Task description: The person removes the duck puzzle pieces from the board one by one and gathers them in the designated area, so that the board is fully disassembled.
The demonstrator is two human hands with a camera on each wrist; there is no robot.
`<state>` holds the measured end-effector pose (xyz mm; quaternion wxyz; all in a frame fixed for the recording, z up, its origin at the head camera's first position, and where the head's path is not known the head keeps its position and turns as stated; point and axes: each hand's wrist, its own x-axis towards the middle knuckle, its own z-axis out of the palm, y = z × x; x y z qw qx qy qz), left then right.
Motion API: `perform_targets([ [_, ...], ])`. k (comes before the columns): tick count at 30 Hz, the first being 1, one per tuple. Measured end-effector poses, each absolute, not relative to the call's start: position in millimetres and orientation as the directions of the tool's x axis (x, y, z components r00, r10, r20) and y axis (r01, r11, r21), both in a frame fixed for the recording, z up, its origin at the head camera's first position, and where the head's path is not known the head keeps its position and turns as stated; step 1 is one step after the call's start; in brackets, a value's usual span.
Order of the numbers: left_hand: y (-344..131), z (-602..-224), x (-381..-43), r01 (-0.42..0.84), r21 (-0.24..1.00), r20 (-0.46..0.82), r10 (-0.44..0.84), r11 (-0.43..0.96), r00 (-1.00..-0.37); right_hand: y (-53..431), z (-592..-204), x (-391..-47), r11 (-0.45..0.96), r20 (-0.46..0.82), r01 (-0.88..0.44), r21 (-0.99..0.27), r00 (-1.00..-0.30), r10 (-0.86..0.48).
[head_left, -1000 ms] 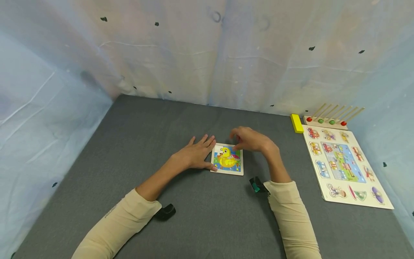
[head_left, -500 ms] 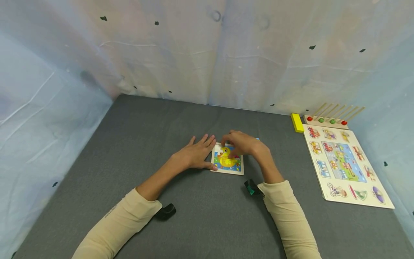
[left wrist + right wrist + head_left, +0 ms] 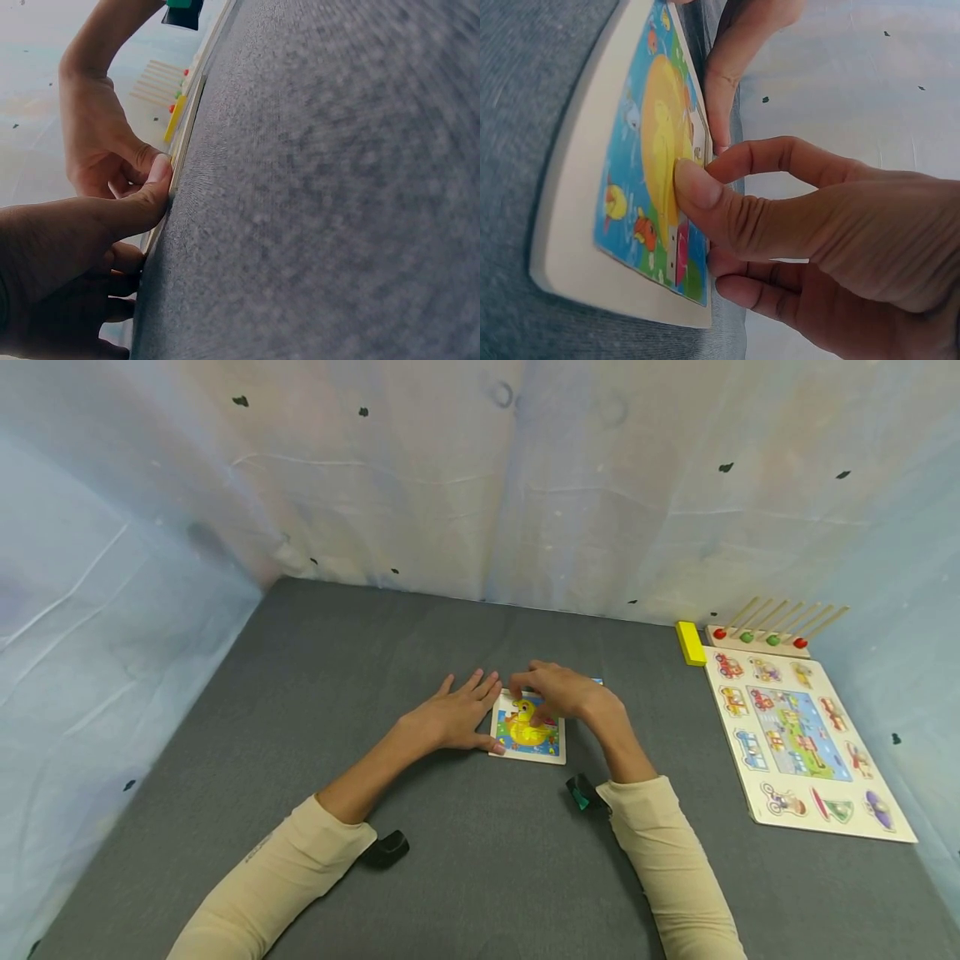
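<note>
- Right hand has shifted left over the duck puzzle on the counter; cannot tell if pinching.
- Left hand, fingers apart, touches its left edge.
- Work seemingly centres on its face.

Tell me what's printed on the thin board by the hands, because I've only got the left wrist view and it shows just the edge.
Observer: In the head view, the board carries a picture of a yellow duck.
Operator: Does the picture look complete?
Observer: Not quite. The head view shows a bare pale patch beside the duck's head, perhaps a missing piece.
Operator: What is the right hand over?
Observer: In the right wrist view, its thumb has its tip over the duck's yellow; whether it presses, I can't tell.
</note>
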<state>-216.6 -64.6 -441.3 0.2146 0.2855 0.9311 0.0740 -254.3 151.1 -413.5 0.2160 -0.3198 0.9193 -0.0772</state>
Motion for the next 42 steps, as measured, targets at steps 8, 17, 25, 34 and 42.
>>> perform_targets([
  [8,-64.3,-441.2,-216.5,0.5,0.259,-0.361,0.563,0.826,-0.744,150.7,-412.1,-254.2,0.773,-0.352,-0.576,-0.266,-0.689,-0.634],
  [17,-65.2,-443.7,-217.4,0.504,0.249,-0.359,0.562,0.827,-0.745,148.9,-412.8,-256.1,0.769,-0.344,-0.58,-0.268,-0.688,-0.639],
  [25,-64.9,-443.4,-217.3,0.505,0.25,-0.358,0.564,0.826,-0.744,148.9,-413.1,-255.3,0.758,-0.324,-0.595,-0.269,-0.685,-0.652],
  [34,-65.1,-442.7,-217.2,0.509,0.265,-0.344,0.574,0.819,-0.743,151.9,-410.0,-255.4,0.716,-0.277,-0.624,-0.314,-0.661,-0.698],
  [42,-65.2,-440.7,-216.0,0.5,0.279,-0.346,0.571,0.82,-0.744,156.9,-405.2,-259.2,0.669,-0.223,-0.607,-0.429,-0.647,-0.729],
])
